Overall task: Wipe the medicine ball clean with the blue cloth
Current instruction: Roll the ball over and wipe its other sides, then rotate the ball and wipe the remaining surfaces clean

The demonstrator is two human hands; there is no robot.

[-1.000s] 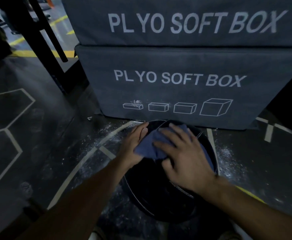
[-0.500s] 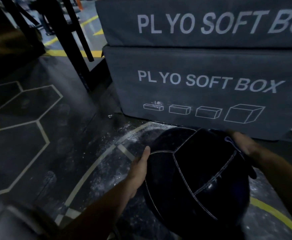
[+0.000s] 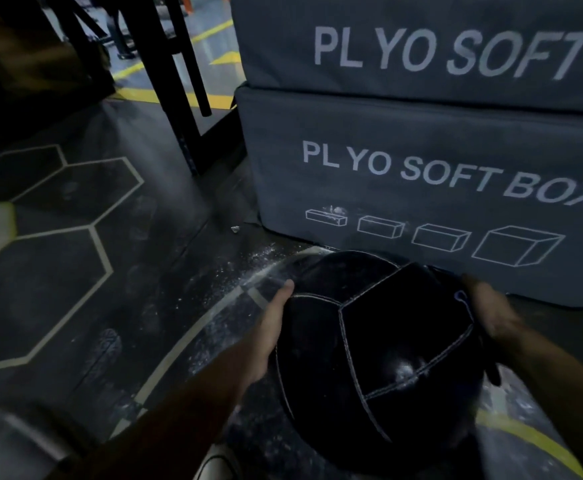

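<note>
In the head view, the black medicine ball is held between two bare hands, low over the dark floor. The left hand lies flat on the left side of the ball; its fingers are straight and pressed together, and they point up and away along the curve of the ball. The right hand is on the upper right side of the ball and it is blurred, so I cannot tell surely how its fingers lie; they seem to bend over the far edge. Just beside these fingers, toward the centre of the ball, a small piece of the blue cloth shows at the ball's edge, and a dark strip hangs down below the right wrist. It appears to be under this hand, but the grip itself is hidden. Pale seams cross the ball, and a whitish dusty mark sits on its lower right part, between the two hands. White powder is scattered on the floor beyond the left fingers. Behind the ball, past the fingertips of both hands, stand two stacked grey plyo soft boxes. Further to the left of the left hand, black frame legs stand on the floor
</note>
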